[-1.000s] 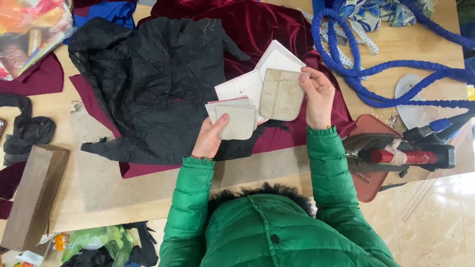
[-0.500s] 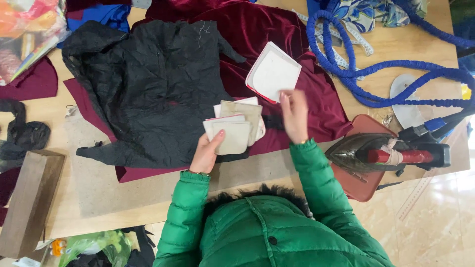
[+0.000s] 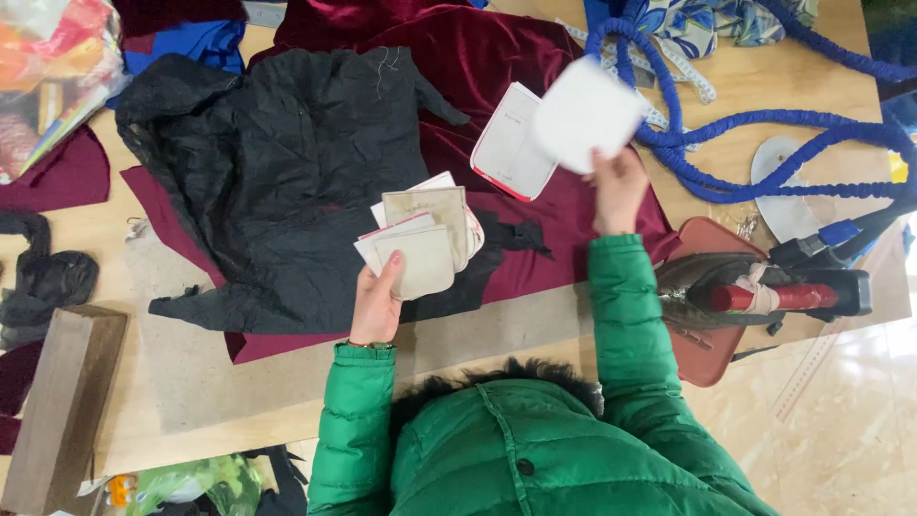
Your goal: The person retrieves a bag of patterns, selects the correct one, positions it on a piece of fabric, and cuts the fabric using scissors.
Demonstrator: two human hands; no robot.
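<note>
**Both arms forward, each hand gripping**

Relative to the fanned stack of beige card pieces [image 3: 420, 239]: the left hand [image 3: 377, 304] sits just below it, thumb up across its lower edge, fingers curled under, clasping it. The right hand [image 3: 619, 189] is raised to the stack's right and higher, fingers pinching a blurred white sheet [image 3: 585, 113]. Both forearms, in puffy green sleeves, reach forward from the body, elbows bent.
</note>
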